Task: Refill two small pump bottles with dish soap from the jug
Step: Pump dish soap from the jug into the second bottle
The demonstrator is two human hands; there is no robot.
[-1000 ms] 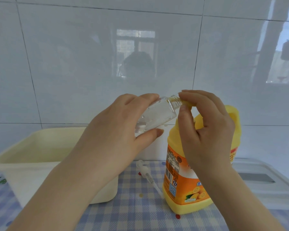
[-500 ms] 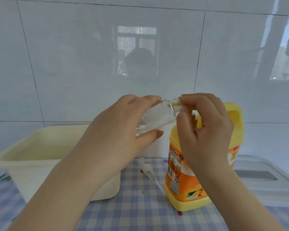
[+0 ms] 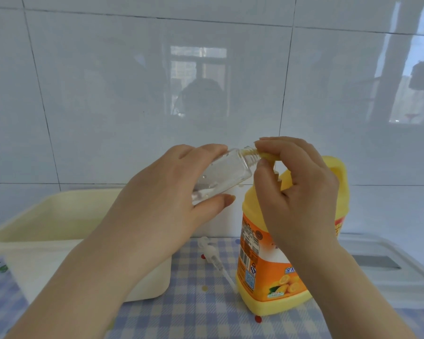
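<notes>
My left hand (image 3: 167,192) grips a small clear bottle (image 3: 225,174) in the air, tilted with its open threaded neck pointing right. A little clear liquid and some bubbles lie inside. My right hand (image 3: 296,189) pinches a small yellow piece (image 3: 267,156) against the bottle's mouth; what it is I cannot tell. The yellow dish soap jug (image 3: 267,272), with an orange label, stands on the tablecloth behind and below my right hand, its top hidden. A white pump head (image 3: 213,258) with its tube lies on the cloth left of the jug.
A cream plastic tub (image 3: 47,216) sits at the left against the tiled wall. At the right lies a white flat lid or tray (image 3: 389,272). The blue checked tablecloth (image 3: 194,311) covers the surface in front.
Both hands and the bottle keep nearly the same pose. My right fingertips stay at the bottle's neck, shifting only slightly.
</notes>
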